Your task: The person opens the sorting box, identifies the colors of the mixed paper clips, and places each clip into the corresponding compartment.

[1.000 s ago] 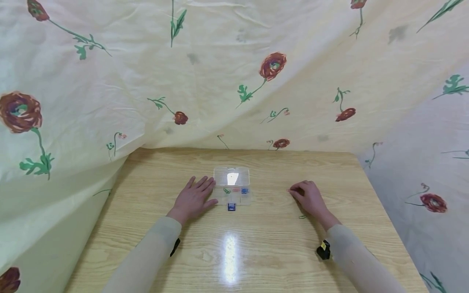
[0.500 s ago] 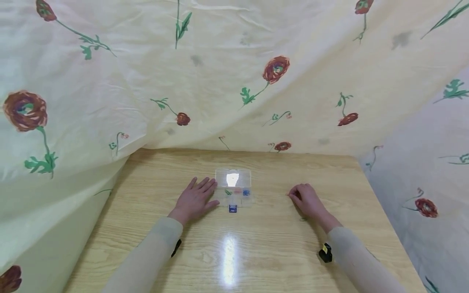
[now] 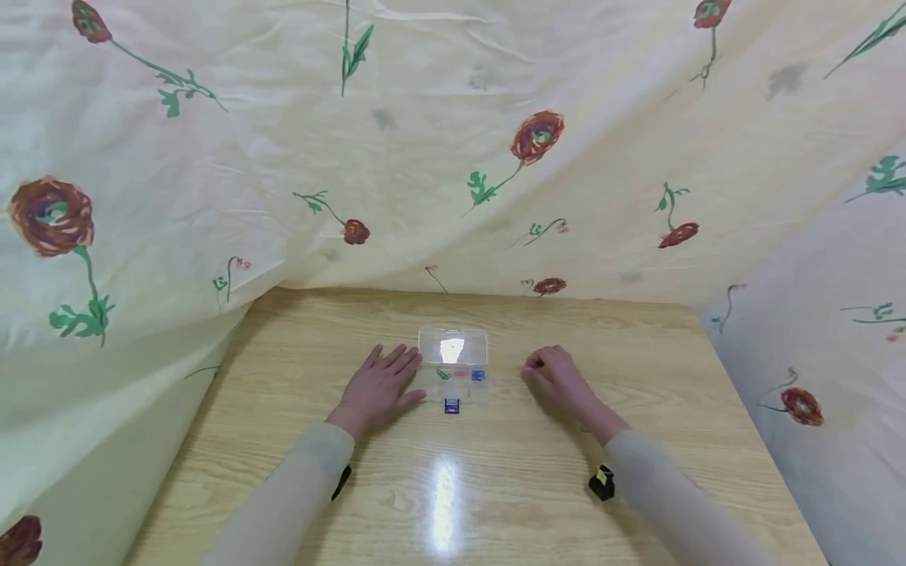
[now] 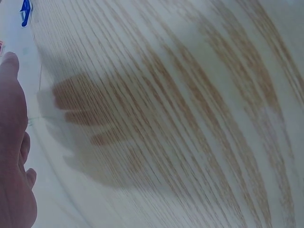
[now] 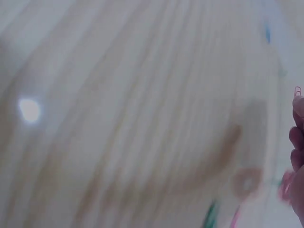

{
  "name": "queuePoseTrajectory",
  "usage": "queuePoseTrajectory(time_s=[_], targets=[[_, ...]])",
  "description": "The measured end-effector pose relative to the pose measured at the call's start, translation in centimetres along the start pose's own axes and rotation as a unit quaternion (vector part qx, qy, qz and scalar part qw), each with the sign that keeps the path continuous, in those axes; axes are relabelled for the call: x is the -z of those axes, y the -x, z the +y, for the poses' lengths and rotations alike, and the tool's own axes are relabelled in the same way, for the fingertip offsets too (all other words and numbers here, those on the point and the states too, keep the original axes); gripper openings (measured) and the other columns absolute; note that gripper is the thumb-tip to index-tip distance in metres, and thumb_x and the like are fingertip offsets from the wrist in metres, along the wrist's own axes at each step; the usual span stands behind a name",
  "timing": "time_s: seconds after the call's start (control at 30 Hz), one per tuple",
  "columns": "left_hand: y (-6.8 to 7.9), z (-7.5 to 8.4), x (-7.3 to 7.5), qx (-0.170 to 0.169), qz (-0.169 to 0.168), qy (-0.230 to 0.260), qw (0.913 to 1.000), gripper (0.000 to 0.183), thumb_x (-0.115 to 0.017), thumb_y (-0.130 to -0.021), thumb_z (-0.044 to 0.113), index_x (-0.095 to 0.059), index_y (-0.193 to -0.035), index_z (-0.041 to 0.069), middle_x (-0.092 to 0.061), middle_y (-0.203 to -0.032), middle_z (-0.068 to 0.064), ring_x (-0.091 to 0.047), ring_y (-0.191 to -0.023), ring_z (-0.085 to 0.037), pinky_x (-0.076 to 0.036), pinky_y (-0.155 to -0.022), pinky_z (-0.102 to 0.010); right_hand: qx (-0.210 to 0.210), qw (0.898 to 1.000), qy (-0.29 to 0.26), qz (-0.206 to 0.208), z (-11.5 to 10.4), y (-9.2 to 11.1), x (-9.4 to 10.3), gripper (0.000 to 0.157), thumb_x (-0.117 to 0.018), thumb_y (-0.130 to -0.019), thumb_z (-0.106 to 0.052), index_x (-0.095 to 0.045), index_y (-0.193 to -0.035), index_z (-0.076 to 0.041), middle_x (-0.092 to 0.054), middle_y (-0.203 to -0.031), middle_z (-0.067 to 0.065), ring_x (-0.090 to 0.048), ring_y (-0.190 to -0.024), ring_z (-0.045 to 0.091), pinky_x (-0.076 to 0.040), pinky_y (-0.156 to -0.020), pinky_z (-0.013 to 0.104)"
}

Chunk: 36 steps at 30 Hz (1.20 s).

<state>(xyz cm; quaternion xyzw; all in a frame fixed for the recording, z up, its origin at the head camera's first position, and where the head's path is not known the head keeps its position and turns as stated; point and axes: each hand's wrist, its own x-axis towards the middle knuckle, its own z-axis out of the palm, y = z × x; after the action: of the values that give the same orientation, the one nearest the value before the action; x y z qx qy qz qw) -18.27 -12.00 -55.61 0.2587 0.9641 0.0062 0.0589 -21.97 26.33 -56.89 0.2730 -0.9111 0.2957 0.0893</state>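
Observation:
My right hand (image 3: 559, 377) is to the right of a clear plastic compartment box, pinching a small red paper clip (image 5: 298, 90) whose loop sticks out past the fingertips in the right wrist view. The box's transparent lid (image 3: 433, 346) is flipped back. In the back row of compartments lie green clips (image 3: 443, 374), pinkish-red clips (image 3: 460, 374) and blue clips (image 3: 478, 376). My left hand (image 3: 375, 391) lies palm down with spread, straight fingers, its fingertips and thumb at the box's left side.
A blue latch (image 3: 451, 406) sits at the box's front edge. On the wooden table (image 3: 510, 487), a blurred green strip (image 5: 210, 214) and pink strip (image 5: 235, 217) lie near the right hand. Flowered cloth (image 3: 396, 157) hangs behind the table.
My right hand has moved left toward the box, carrying the red paper clip. The left hand keeps its place beside the box. The head view has shifted slightly.

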Motion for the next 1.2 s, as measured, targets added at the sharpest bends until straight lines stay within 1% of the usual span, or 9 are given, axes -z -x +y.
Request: queuePoseTrajectory(time_s=[0.17, 0.27, 0.37, 0.5, 0.7, 0.83, 0.93, 1.07, 1.2], targets=[[0.1, 0.2, -0.1, 0.0, -0.001, 0.006, 1.0, 0.078, -0.034, -0.111, 0.065, -0.028, -0.171, 0.015, -0.024, -0.177, 0.0, -0.018, -0.165, -0.024, -0.007, -0.135, -0.052, -0.005, 0.999, -0.02, -0.031, -3.2, -2.3, -1.6, 0.007, -0.076, -0.097, -0.003, -0.071, -0.102, -0.004, -0.069, -0.097, 0.006, -0.06, -0.098, 0.027, -0.052, -0.09, 0.047], [0.0, 0.3, -0.2, 0.001, -0.002, 0.002, 1.0, 0.078, -0.033, -0.111, 0.066, -0.027, -0.171, 0.016, -0.023, -0.177, 0.001, -0.018, -0.165, -0.024, -0.007, -0.135, -0.052, -0.009, 0.998, -0.037, -0.048, -4.6, -3.3, -2.6, 0.006, -0.075, -0.099, -0.006, -0.071, -0.104, -0.005, -0.069, -0.1, 0.005, -0.059, -0.102, 0.027, -0.051, -0.096, 0.048], [-0.1, 0.3, -0.4, -0.001, 0.0, -0.002, 1.0, 0.079, -0.033, -0.111, 0.066, -0.028, -0.171, 0.016, -0.024, -0.177, 0.001, -0.018, -0.165, -0.024, -0.007, -0.135, -0.052, 0.003, 0.997, -0.048, -0.054, -5.4, -4.1, -3.6, 0.006, -0.075, -0.099, -0.008, -0.071, -0.104, -0.006, -0.07, -0.1, 0.005, -0.06, -0.104, 0.027, -0.05, -0.101, 0.05], [-0.1, 0.4, -0.3, -0.003, 0.004, 0.0, 1.0, 0.078, -0.035, -0.11, 0.066, -0.029, -0.17, 0.016, -0.025, -0.177, 0.0, -0.019, -0.165, -0.024, -0.009, -0.134, -0.053, 0.03, 0.997, -0.046, -0.046, -5.9, -4.6, -4.6, 0.007, -0.077, -0.096, -0.005, -0.072, -0.099, -0.008, -0.072, -0.098, 0.003, -0.062, -0.103, 0.027, -0.05, -0.105, 0.052], [-0.1, 0.5, -0.2, -0.004, 0.01, 0.001, 0.9999, 0.078, -0.036, -0.111, 0.065, -0.031, -0.17, 0.015, -0.027, -0.177, 0.0, -0.021, -0.164, -0.025, -0.01, -0.134, -0.053, 0.04, 0.997, -0.041, -0.045, -6.1, -4.9, -5.4, 0.007, -0.081, -0.093, -0.007, -0.076, -0.097, -0.011, -0.074, -0.095, -0.001, -0.062, -0.099, 0.022, -0.051, -0.1, 0.048], [-0.3, 0.5, -0.2, -0.001, 0.008, -0.005, 1.0, 0.078, -0.035, -0.111, 0.066, -0.03, -0.17, 0.016, -0.026, -0.177, 0.0, -0.021, -0.164, -0.024, -0.009, -0.135, -0.052, 0.034, 0.997, -0.037, -0.057, -6.1, -5.0, -5.4, 0.006, -0.082, -0.095, -0.012, -0.077, -0.098, -0.011, -0.074, -0.095, -0.002, -0.061, -0.099, 0.02, -0.051, -0.098, 0.045], [-0.3, 0.5, -0.2, 0.001, 0.004, -0.005, 1.0, 0.078, -0.034, -0.111, 0.066, -0.029, -0.171, 0.016, -0.025, -0.177, 0.0, -0.02, -0.164, -0.024, -0.009, -0.135, -0.052, 0.031, 0.997, -0.038, -0.056, -6.1, -4.9, -5.0, 0.005, -0.081, -0.095, -0.011, -0.078, -0.1, -0.01, -0.075, -0.098, -0.001, -0.062, -0.102, 0.021, -0.052, -0.099, 0.045], [-0.3, 0.5, 0.0, 0.004, 0.004, 0.001, 1.0, 0.078, -0.035, -0.111, 0.065, -0.03, -0.17, 0.015, -0.026, -0.177, 0.0, -0.02, -0.164, -0.024, -0.009, -0.135, -0.052, 0.039, 0.998, -0.041, -0.03, -5.5, -4.6, -3.8, 0.009, -0.081, -0.093, -0.005, -0.077, -0.101, -0.007, -0.076, -0.1, 0.003, -0.064, -0.104, 0.025, -0.054, -0.099, 0.047], [-0.1, 0.4, 0.1, 0.007, 0.001, 0.001, 1.0, 0.078, -0.035, -0.111, 0.065, -0.029, -0.17, 0.015, -0.026, -0.177, 0.0, -0.02, -0.164, -0.024, -0.009, -0.135, -0.052, 0.059, 0.997, -0.039, 0.009, -4.0, -3.6, -2.2, 0.013, -0.084, -0.09, -0.002, -0.077, -0.1, -0.005, -0.077, -0.099, 0.006, -0.066, -0.101, 0.027, -0.055, -0.096, 0.049]])
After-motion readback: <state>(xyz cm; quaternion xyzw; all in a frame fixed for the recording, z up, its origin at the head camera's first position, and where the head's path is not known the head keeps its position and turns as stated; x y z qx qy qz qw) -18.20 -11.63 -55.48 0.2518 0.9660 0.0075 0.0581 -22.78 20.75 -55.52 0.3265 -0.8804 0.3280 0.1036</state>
